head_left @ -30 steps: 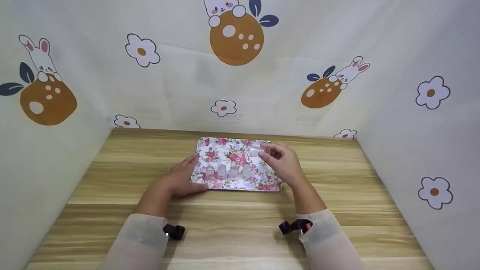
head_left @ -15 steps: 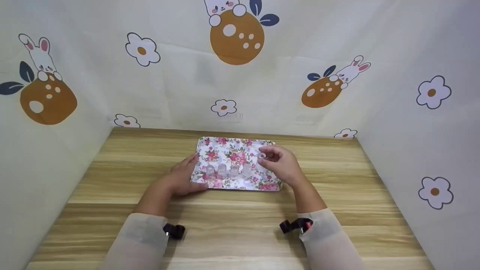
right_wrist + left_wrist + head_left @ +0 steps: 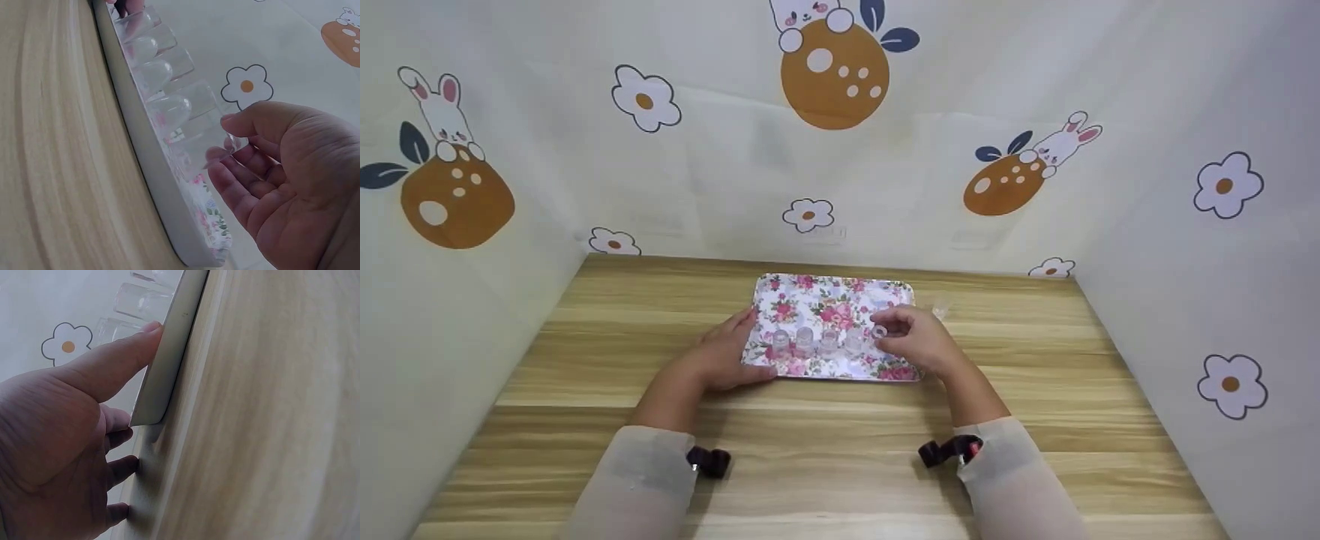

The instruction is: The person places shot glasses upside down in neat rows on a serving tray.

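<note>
A flower-printed tray (image 3: 802,300) lies on the wooden table. Several small clear cups (image 3: 804,341) stand upright in a row along its front, also visible in the right wrist view as clear cups (image 3: 154,76) with rounded inner bottoms. My right hand (image 3: 919,337) pinches another clear cup (image 3: 205,140) by its rim between thumb and fingers, close over the tray at the row's right end. My left hand (image 3: 727,356) rests at the tray's front left corner. Its straight thumb touches the front rim, and its other fingers extend along the left side, some with tips on the table.
Behind my right hand, just past the tray's right edge, a small clear object (image 3: 941,307) is on the wooden table (image 3: 840,457). A pale curtain (image 3: 720,165) printed with rabbits, oranges and flowers encloses the table at the back and sides.
My right hand has brought the cup from the tray's back right towards me, turning it from lying sideways to upright. The clear object behind that hand has come into view. My left hand has stayed still.
</note>
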`<state>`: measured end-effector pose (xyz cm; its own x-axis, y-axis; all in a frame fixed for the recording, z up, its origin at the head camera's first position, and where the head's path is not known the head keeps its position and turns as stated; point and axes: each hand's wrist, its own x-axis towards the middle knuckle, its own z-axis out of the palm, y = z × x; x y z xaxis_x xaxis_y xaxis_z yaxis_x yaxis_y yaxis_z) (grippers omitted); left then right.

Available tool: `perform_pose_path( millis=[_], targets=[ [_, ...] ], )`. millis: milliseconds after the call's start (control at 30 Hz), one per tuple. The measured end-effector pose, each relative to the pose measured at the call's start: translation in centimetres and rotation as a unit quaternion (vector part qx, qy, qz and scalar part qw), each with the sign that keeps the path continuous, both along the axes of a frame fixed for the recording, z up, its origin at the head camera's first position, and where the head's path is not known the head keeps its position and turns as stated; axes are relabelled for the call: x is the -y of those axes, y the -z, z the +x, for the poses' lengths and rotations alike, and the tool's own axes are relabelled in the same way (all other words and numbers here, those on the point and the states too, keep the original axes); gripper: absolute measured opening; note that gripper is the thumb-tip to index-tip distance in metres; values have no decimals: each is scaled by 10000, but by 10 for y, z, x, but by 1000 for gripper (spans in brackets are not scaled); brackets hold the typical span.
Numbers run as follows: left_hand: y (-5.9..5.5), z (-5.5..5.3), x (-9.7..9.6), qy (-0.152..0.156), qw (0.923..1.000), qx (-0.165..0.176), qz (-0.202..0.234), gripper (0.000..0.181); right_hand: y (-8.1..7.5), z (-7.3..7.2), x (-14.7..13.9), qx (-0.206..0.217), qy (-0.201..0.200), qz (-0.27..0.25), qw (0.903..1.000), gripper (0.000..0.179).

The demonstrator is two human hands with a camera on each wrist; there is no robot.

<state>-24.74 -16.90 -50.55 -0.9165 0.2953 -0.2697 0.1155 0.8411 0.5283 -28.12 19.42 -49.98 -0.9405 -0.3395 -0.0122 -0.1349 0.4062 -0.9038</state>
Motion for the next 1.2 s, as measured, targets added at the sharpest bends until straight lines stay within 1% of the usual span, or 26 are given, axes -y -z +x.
perform_pose_path(
  millis=[100,267,367,467,567,700,833,900,1033,1100,1200],
  targets=[
    [-1,0,0,4,10000,-2,-47,120,2,0,0,-1,-88,55,9999,43],
    [-2,0,0,-18,10000,-26,-85,120,3,0,0,-10,-124,128,9998,43],
    [-2,0,1,-39,10000,-38,-69,120,1,-1,-2,-93,-2,43,9999,44],
    [-1,0,1,-40,9999,-31,-96,121,-3,-4,-7,-228,400,-224,9987,44],
    [-1,0,1,-56,10000,5,-78,121,-8,-8,-15,-386,952,-507,9934,42],
    [0,0,1,-99,9999,17,44,121,-12,-13,-32,-684,1629,-740,9815,36],
    [0,1,0,-96,9999,3,124,121,-13,-19,-50,-841,2212,-1039,9660,35],
    [1,1,0,-100,9999,-4,115,121,-12,-22,-57,-847,2402,-1186,9597,37],
    [1,2,0,-133,9999,9,107,122,-9,-27,-67,-891,2680,-1277,9507,41],
    [0,2,0,-145,9998,21,124,122,-7,-29,-71,-876,2763,-1295,9483,44],
    [-1,1,0,-144,9998,32,143,122,-1,-33,-75,-704,2857,-1259,9474,53]
  ],
)
